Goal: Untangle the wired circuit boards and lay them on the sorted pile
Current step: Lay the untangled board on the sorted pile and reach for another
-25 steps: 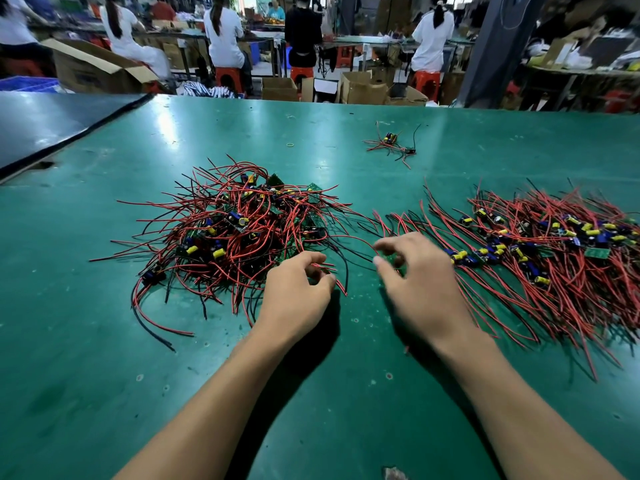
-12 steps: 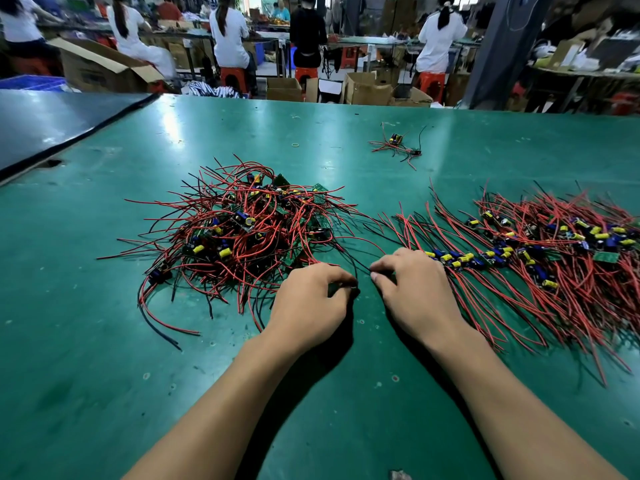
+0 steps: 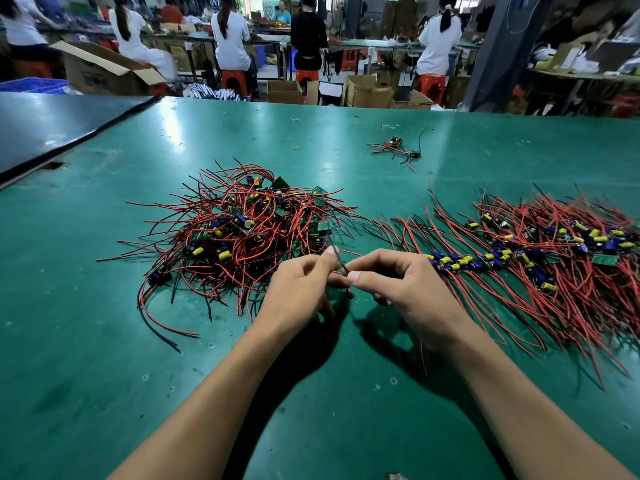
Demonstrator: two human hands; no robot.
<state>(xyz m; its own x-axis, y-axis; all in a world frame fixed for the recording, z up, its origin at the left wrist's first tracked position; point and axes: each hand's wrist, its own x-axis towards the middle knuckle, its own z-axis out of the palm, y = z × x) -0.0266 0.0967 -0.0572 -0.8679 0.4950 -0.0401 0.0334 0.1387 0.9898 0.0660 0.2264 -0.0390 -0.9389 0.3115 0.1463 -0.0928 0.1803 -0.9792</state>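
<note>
A tangled heap of small green circuit boards with red and black wires (image 3: 242, 233) lies left of centre on the green table (image 3: 104, 358). To the right spreads the sorted pile (image 3: 540, 258), its boards in a row and its wires combed toward me. Between the two, my left hand (image 3: 298, 292) and my right hand (image 3: 405, 289) are raised a little above the table and meet at their fingertips. Both pinch thin wires (image 3: 341, 265) that lead back to a board at the heap's near edge. A red wire end hangs below my right hand.
A few stray wired boards (image 3: 394, 147) lie farther back on the table. A dark table (image 3: 52, 123) adjoins at the left. Beyond the far edge are cardboard boxes (image 3: 367, 91) and people seated at other benches.
Both hands have lifted off the table and come together. They now pinch wires drawn out from the heap's near edge, where before their fingers were down among the wires.
</note>
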